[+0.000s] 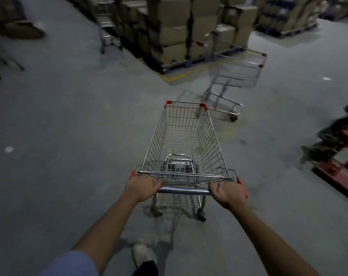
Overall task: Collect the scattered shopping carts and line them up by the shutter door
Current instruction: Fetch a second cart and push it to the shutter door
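Shopping cart point(186, 144) in hand, with the line-up by the shutter door yet to begin as far as this view showed

You had your left hand point(142, 187) and right hand point(228, 193) both curled tight round the handle bar point(184, 190) of the empty cart, which stood on the grey floor point(69, 136) right in front of you, nose pointing ahead. A second cart point(236, 76) sat loose just beyond it, near the stacked boxes point(173, 30), and a third, blurred cart point(107, 24) stood farther back on the left, so I judged at least two were left to gather. No shutter door was in sight, and no row of parked carts
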Tool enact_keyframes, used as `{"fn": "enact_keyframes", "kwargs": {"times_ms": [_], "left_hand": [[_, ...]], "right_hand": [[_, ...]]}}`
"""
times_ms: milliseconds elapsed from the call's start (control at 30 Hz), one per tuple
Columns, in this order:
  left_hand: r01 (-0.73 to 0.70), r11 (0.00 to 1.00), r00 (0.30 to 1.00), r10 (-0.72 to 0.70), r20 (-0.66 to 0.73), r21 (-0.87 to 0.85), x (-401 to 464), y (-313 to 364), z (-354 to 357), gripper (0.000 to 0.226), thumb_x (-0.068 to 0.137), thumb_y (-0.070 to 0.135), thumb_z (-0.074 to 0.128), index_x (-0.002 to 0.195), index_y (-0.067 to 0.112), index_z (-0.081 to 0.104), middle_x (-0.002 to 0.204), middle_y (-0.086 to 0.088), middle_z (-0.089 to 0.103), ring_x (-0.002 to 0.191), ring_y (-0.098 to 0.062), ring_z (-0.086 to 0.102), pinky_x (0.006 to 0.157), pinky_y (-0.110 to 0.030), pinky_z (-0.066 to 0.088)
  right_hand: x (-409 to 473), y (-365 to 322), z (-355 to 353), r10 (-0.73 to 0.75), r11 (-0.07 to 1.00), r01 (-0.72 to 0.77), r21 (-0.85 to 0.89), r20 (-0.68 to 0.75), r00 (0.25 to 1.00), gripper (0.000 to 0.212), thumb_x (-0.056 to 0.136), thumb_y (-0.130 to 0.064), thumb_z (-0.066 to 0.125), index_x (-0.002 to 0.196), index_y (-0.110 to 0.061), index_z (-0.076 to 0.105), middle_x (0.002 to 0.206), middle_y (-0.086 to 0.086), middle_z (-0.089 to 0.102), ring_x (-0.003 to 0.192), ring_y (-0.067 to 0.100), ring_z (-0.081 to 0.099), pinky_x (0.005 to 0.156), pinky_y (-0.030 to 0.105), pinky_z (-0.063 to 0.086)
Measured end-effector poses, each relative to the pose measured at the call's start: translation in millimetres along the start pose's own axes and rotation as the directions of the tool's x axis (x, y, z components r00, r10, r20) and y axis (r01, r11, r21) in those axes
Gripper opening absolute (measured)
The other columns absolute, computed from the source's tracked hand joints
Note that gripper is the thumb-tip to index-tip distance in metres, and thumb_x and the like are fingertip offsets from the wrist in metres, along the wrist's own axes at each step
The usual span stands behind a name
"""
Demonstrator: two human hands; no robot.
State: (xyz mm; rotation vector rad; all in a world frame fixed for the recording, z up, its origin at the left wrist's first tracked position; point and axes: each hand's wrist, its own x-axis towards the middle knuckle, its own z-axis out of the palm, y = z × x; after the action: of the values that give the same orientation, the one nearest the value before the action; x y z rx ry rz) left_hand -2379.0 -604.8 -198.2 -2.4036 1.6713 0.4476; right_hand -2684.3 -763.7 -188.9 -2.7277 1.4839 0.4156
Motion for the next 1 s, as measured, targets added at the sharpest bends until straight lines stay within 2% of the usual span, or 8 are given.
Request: {"fn": "enact_keyframes", "kwargs": {"times_ms": [100, 200, 267, 333, 400, 567, 700, 1000], "left_hand": [[0.145, 0.988, 0.989, -0.146, -0.011, -0.05, -0.5, -66.4, 1.5, 0.088, 0.097, 0.073, 0.006, 0.094, 0.017, 0.074, 0.108, -0.006, 0.076, 0.107, -0.024, 0.069, 0.12, -0.055, 0.02], [0.252, 0.963, 0.967, -0.254, -0.009, -0.1, 1.2, -137.5, 1.4, 0.087, 0.097, 0.072, 0.006, 0.079, 0.015, 0.068, 0.099, -0.006, 0.076, 0.1, -0.022, 0.069, 0.121, -0.055, 0.019], [0.317, 0.94, 0.947, -0.32, -0.009, -0.125, 2.3, -186.6, -2.9, 0.087, 0.097, 0.072, 0.006, 0.078, 0.014, 0.067, 0.097, -0.006, 0.076, 0.098, -0.021, 0.07, 0.12, -0.054, 0.02], [0.376, 0.915, 0.925, -0.38, 0.003, -0.148, 3.8, -234.8, -8.1, 0.083, 0.098, 0.07, 0.009, 0.077, 0.014, 0.066, 0.097, -0.006, 0.075, 0.099, -0.022, 0.069, 0.118, -0.052, 0.022], [0.419, 0.894, 0.906, -0.422, 0.015, -0.157, 6.5, -283.6, -14.7, 0.077, 0.099, 0.066, 0.013, 0.08, 0.014, 0.065, 0.1, -0.007, 0.075, 0.102, -0.023, 0.068, 0.116, -0.05, 0.025], [0.513, 0.841, 0.854, -0.521, 0.001, -0.174, 21.0, -409.7, -23.9, 0.075, 0.1, 0.064, 0.014, 0.097, 0.016, 0.072, 0.109, -0.006, 0.076, 0.108, -0.025, 0.068, 0.113, -0.049, 0.025], [0.599, 0.771, 0.789, -0.615, -0.006, -0.217, 41.9, -497.1, -24.1, 0.072, 0.099, 0.064, 0.017, 0.104, 0.02, 0.074, 0.11, -0.004, 0.076, 0.108, -0.024, 0.07, 0.115, -0.048, 0.024], [0.733, 0.598, 0.629, -0.777, -0.009, -0.324, 129.4, -711.0, -42.7, 0.089, 0.092, 0.073, 0.006, 0.094, 0.018, 0.076, 0.1, -0.001, 0.077, 0.1, -0.021, 0.071, 0.115, -0.051, 0.023]], "right_hand": [[58.3, -61.6, -28.9, -0.186, 0.982, 0.186, -0.022, 0.026, 0.982, 0.105, 0.093, -0.079, -0.011, 0.084, -0.019, 0.074, 0.089, 0.007, 0.073, 0.089, 0.024, 0.07, 0.095, 0.047, 0.048], [117.9, -132.6, -49.1, -0.354, 0.933, 0.357, -0.045, 0.056, 0.933, 0.13, 0.069, -0.086, -0.035, 0.116, -0.034, 0.075, 0.1, 0.008, 0.074, 0.098, 0.026, 0.07, 0.086, 0.046, 0.046], [156.7, -183.2, -61.6, -0.414, 0.906, 0.418, -0.063, 0.066, 0.908, 0.136, 0.061, -0.088, -0.039, 0.122, -0.041, 0.073, 0.098, 0.007, 0.073, 0.097, 0.026, 0.07, 0.082, 0.044, 0.046], [185.4, -237.3, -80.5, -0.459, 0.88, 0.465, -0.096, 0.083, 0.885, 0.132, 0.067, -0.09, -0.034, 0.113, -0.032, 0.076, 0.096, 0.007, 0.074, 0.097, 0.024, 0.071, 0.081, 0.044, 0.047], [211.4, -293.1, -98.4, -0.468, 0.875, 0.472, -0.106, 0.068, 0.881, 0.118, 0.082, -0.09, -0.018, 0.095, -0.021, 0.077, 0.098, 0.007, 0.076, 0.102, 0.023, 0.072, 0.099, 0.049, 0.046], [294.5, -427.5, -125.6, -0.518, 0.839, 0.518, -0.166, 0.044, 0.854, 0.117, 0.083, -0.092, -0.013, 0.085, -0.019, 0.077, 0.099, 0.008, 0.078, 0.106, 0.018, 0.071, 0.122, 0.052, 0.021], [360.1, -524.1, -149.4, -0.593, 0.785, 0.585, -0.205, 0.029, 0.805, 0.108, 0.083, -0.092, -0.013, 0.078, -0.022, 0.068, 0.1, 0.008, 0.077, 0.106, 0.018, 0.071, 0.125, 0.052, 0.016], [551.5, -760.5, -215.9, -0.768, 0.618, 0.733, -0.285, -0.017, 0.64, 0.122, 0.074, -0.087, -0.029, 0.091, -0.022, 0.073, 0.099, 0.002, 0.076, 0.104, 0.013, 0.071, 0.125, 0.05, 0.017]]}}
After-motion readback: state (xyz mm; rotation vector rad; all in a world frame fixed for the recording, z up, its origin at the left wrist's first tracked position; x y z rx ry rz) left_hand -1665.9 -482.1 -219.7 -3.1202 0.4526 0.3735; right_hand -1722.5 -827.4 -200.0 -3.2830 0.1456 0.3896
